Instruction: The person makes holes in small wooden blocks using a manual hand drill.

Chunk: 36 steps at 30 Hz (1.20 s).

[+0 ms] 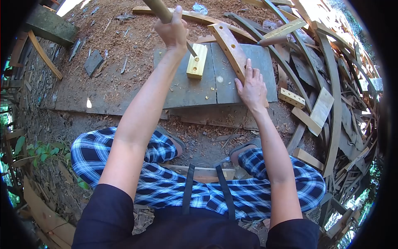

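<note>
My left hand is closed around the thick wooden handle of a tool. Below the fist, its narrow metal shaft slants down to a short pale wood block, meeting it close to one of two round holes in the top. My right hand lies with fingers stretched out on the near end of a long wooden bar with several round holes. Bar and block both rest on a grey board; the tool's tip is too small to make out clearly.
Wood shavings cover the ground at the back left. A small drilled block and an offcut lie to the right, beside a heap of curved wood strips. A thick beam stands at the upper left.
</note>
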### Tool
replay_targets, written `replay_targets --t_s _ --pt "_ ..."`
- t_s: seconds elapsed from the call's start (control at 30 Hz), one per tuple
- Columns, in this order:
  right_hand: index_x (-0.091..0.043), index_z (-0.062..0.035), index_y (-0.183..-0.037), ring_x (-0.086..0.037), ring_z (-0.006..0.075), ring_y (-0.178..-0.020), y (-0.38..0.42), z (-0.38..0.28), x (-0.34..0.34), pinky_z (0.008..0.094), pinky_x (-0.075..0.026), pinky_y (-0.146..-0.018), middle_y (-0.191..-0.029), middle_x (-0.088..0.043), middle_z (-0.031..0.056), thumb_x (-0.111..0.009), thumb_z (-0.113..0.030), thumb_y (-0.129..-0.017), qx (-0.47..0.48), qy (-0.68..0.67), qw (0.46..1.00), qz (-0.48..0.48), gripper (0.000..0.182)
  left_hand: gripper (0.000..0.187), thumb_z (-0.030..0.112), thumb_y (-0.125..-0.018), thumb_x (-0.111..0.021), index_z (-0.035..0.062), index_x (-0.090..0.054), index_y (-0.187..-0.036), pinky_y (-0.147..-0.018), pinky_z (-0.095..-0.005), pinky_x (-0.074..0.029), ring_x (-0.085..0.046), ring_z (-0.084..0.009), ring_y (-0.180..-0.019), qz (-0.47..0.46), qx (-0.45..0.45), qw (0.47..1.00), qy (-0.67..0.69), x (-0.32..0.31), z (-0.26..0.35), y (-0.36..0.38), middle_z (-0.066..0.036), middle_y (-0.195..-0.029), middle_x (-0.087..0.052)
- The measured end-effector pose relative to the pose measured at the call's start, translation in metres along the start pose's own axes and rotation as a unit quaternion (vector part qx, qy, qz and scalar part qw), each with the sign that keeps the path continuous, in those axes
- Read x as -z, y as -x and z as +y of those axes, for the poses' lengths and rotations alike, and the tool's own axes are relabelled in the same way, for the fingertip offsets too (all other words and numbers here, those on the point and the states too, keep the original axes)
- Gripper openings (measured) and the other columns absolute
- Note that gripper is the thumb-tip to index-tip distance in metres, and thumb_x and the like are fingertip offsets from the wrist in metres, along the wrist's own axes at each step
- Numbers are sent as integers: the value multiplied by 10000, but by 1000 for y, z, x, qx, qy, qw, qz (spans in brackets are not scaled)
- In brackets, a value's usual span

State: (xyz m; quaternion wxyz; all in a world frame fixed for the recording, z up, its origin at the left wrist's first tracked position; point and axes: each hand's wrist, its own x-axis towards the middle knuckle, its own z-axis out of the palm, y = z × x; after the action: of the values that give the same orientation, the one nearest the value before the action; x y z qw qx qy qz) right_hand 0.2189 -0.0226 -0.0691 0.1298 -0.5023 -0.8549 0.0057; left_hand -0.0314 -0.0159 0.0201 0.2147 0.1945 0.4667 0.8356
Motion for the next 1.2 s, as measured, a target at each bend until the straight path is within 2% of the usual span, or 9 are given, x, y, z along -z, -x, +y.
replay_targets --t_s 0.27,0.47,0.63,0.77,0.97,1.07,1.1,1.13,1.2 --pt "-306 -121 -1479 -575 296 -1019 1 0 0 442 -517 -773 -1144 -534 128 -717 -332 -790 0 2 1000 8 830 282 115 -905 -635 81 -435 -709 -336 -254 -207 -322 -56 -353 -11 8 999 -37 -4 -7 1 16 -493 -401" --pt "-307 -130 -1481 -573 292 -1023 1 0 0 436 -515 -782 -1139 -534 124 -714 -333 -793 -1 0 1000 14 824 299 118 -894 -651 80 -443 -683 -331 -253 -229 -344 -60 -357 -31 -21 997 -65 -6 -14 -2 8 -494 -423" --pt "-303 -127 -1483 -575 292 -1020 0 2 2 426 -520 -807 -1149 -538 119 -701 -301 -800 -8 -7 1000 -9 809 275 106 -883 -660 64 -489 -672 -322 -229 -281 -397 -60 -365 29 -135 988 -75 -1 -26 -6 -6 -486 -462" --pt "-292 -129 -1489 -577 300 -1012 -1 4 2 431 -524 -826 -1139 -543 122 -695 -290 -800 -21 -33 999 -1 814 247 122 -877 -674 57 -529 -687 -323 -222 -308 -434 -64 -373 12 -108 993 -52 0 -28 -1 -18 -499 -507" --pt "-240 -120 -1509 -572 348 -1059 -8 1 36 444 -514 -868 -1194 -541 152 -683 -324 -828 -39 -4 990 -139 838 272 166 -871 -690 77 -557 -651 -409 -240 -374 -507 -68 -431 -59 -166 969 -173 -6 -30 -1 4 -519 -545" --pt "-244 -104 -1509 -576 299 -1117 -15 18 39 410 -506 -888 -1257 -551 158 -684 -329 -830 -35 -94 986 -134 840 287 173 -868 -691 79 -549 -637 -419 -250 -378 -512 -71 -440 -50 -163 970 -171 -5 -31 -1 6 -520 -543" --pt "-271 -99 -1496 -576 302 -1141 -23 23 47 407 -473 -943 -1263 -558 178 -675 -325 -824 -44 -217 965 -140 816 292 170 -864 -694 74 -546 -631 -425 -255 -380 -518 -72 -453 -48 -172 969 -172 -6 -29 1 8 -527 -542" --pt "-298 -93 -1484 -576 306 -1166 -31 14 63 405 -440 -998 -1269 -565 198 -665 -321 -818 -51 -339 928 -146 794 151 136 -852 -675 4 -641 -787 -626 -312 -475 -617 -129 -652 -51 -125 972 -191 -6 -25 4 -53 -671 -641" --pt "-316 -58 -1470 -560 274 -1183 -46 -8 119 394 -412 -1017 -1271 -560 237 -662 -328 -823 -71 -477 865 -137 782 146 139 -859 -676 1 -650 -818 -637 -312 -481 -628 -132 -670 -57 -136 969 -197 -10 -20 9 -62 -683 -652"
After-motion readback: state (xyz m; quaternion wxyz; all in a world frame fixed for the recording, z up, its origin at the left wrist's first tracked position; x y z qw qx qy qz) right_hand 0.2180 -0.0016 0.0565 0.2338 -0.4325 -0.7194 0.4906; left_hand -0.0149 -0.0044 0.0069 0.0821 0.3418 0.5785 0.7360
